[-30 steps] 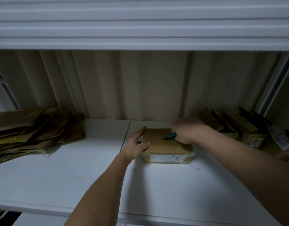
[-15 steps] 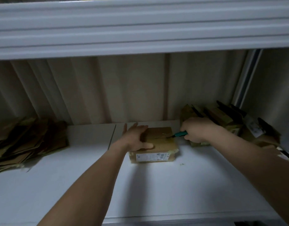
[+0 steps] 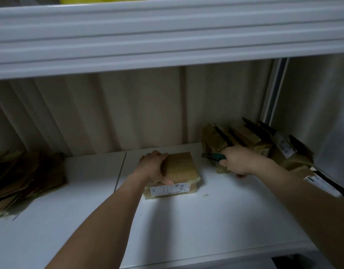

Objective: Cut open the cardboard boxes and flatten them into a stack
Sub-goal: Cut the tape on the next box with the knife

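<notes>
A small brown cardboard box (image 3: 182, 169) with a white label on its front lies on the white shelf (image 3: 186, 226). My left hand (image 3: 152, 167) rests on the box's left half, fingers over the top and thumb at the front edge. My right hand (image 3: 238, 162) is to the right of the box, apart from it, and grips a green-handled cutter (image 3: 216, 157) whose tip points left. A stack of flattened cardboard (image 3: 25, 177) lies at the far left of the shelf.
Several uncut boxes (image 3: 254, 144) are piled in the back right corner, right behind my right hand. A ribbed wall closes the back. The upper shelf's thick white edge (image 3: 167, 35) hangs overhead. A small scrap (image 3: 205, 195) lies by the box.
My right hand has drawn the cutter off the box top and away to the right. My left hand has slid further onto the box. The view has shifted to the left.
</notes>
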